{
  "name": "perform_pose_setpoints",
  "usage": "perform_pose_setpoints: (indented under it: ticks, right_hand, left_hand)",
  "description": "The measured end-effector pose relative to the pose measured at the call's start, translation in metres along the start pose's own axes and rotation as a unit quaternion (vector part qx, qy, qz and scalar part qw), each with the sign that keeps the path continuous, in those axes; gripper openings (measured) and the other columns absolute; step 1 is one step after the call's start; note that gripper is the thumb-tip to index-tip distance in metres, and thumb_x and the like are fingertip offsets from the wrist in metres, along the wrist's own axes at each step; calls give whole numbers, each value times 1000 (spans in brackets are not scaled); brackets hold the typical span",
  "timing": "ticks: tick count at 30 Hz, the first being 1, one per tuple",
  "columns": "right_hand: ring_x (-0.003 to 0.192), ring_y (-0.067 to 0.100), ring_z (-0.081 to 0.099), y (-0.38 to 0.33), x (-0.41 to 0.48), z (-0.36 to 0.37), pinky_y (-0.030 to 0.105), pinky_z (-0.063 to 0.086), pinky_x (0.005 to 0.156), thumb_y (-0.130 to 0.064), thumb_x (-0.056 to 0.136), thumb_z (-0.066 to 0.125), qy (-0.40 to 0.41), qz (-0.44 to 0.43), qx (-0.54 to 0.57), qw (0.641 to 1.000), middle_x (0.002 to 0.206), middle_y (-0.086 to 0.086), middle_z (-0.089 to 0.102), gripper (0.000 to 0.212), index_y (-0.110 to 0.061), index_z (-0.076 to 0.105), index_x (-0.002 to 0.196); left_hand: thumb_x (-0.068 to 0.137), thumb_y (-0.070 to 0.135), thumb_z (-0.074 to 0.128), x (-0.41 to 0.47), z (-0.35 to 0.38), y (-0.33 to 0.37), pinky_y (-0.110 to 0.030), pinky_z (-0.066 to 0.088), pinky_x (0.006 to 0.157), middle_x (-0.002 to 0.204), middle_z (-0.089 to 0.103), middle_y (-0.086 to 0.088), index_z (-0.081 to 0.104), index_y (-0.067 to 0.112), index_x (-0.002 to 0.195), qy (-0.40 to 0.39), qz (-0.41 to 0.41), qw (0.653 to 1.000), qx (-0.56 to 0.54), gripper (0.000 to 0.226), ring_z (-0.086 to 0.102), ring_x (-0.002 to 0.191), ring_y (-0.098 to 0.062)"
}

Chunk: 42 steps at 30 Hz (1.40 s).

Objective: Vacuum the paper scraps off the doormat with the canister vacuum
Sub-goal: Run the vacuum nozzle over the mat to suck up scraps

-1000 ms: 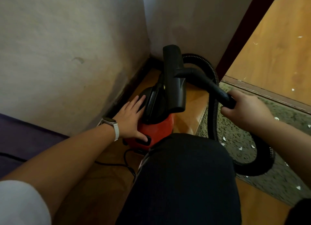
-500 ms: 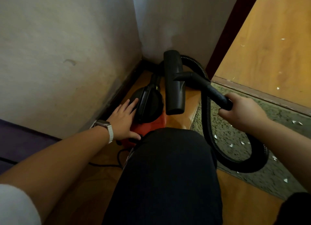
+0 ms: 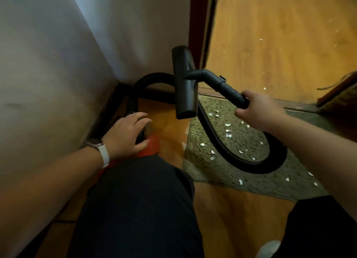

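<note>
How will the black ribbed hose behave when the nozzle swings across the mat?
Probably floppy: the hose sags in a loose loop on the doormat. Likely to drag behind the wand the right hand grips, perhaps scattering paper scraps.

Canister vacuum (image 3: pixel 152 147) beside wall (image 3: pixel 58 64), doormat (image 3: pixel 212 172) to right, scraps (image 3: pixel 229 131) and hose (image 3: pixel 216 139) on it

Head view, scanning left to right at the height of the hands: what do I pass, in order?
Wall → watch strap → left hand, resting on the red canister → black floor nozzle → hose handle → right hand, gripping it. The hose and doormat span too widely to place.
</note>
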State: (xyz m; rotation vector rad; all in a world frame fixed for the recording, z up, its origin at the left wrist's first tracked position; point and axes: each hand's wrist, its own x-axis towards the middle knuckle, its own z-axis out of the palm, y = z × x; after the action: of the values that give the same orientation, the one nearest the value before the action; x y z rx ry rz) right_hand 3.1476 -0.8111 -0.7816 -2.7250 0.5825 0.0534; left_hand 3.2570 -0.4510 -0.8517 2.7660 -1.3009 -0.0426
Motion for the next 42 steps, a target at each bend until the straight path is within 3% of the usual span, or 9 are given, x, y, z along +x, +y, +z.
perform_pose_setpoints:
  ticks: [6, 12, 17, 19, 22, 25, 30, 36, 42]
  right_hand:
    - [68, 21, 56, 41, 6, -27, 28, 39, 55, -31, 86, 66, 17, 31, 13, 999, 78, -3, 56, 28, -23, 58, 112]
    - [66, 15, 57, 79, 11, -17, 28, 43, 57, -31, 82, 67, 11, 59, 33, 998, 76, -4, 59, 27, -28, 60, 108]
    - [70, 18, 61, 99, 18, -4, 34, 54, 67, -31, 79, 66, 7, 72, 62, 995, 81, -3, 63, 29, -28, 62, 107]
    - [72, 17, 61, 103, 21, 0, 34, 54, 68, -31, 79, 65, 10, 75, 61, 995, 83, -4, 63, 30, -30, 61, 109]
    - [70, 16, 57, 111, 25, 5, 32, 47, 62, -29, 83, 64, 5, 89, 43, 995, 80, -5, 59, 22, -28, 56, 103]
    - [66, 15, 54, 120, 27, 8, 29, 38, 54, -27, 86, 61, 0, 103, -4, 995, 78, -5, 57, 20, -28, 51, 103]
    - [68, 21, 54, 136, 25, 16, 31, 43, 58, -30, 89, 59, -12, 145, -70, 987, 77, -5, 52, 22, -28, 47, 107]
    - [69, 26, 55, 145, 24, 42, 32, 43, 59, -32, 91, 56, -75, 138, -135, 978, 75, -3, 51, 19, -24, 43, 102]
    - [67, 22, 54, 136, 41, 77, 31, 41, 56, -32, 93, 54, -136, 117, -150, 972, 77, -2, 51, 18, -21, 42, 102]
  left_hand:
    - [77, 38, 75, 93, 2, 59, -41, 55, 84, 126, 60, -17, 61, 9, 126, -108, 211, 969, 69, 58, 62, 106, -34]
    - [85, 46, 60, 176, 53, 133, -38, 45, 95, 136, 51, -5, 46, 19, 135, -142, 337, 924, 114, 59, 51, 118, -26]
    - [80, 53, 66, 221, 102, 155, -37, 38, 109, 149, 39, -5, 38, 21, 146, -161, 257, 942, 140, 78, 41, 134, -26]
    - [81, 58, 62, 228, 115, 150, -42, 42, 104, 136, 52, -3, 47, 25, 134, -200, 225, 937, 179, 65, 50, 124, -25]
    - [84, 55, 57, 223, 127, 136, -46, 38, 102, 120, 61, 2, 52, 29, 122, -203, 246, 916, 244, 47, 55, 113, -24]
    - [86, 54, 56, 219, 126, 119, -38, 39, 100, 121, 59, 3, 50, 27, 121, -183, 247, 924, 227, 45, 55, 113, -21]
    - [82, 70, 49, 223, 109, 81, -34, 42, 86, 107, 65, 7, 53, 28, 108, -136, 204, 948, 205, 50, 61, 102, -18]
    - [72, 77, 27, 184, 113, 79, -32, 53, 63, 78, 65, 6, 51, 27, 83, -148, 285, 944, 81, 57, 65, 72, -19]
    - [76, 71, 44, 157, 122, 96, -31, 54, 54, 62, 63, 3, 57, 23, 73, -126, 356, 926, 14, 50, 62, 55, -22]
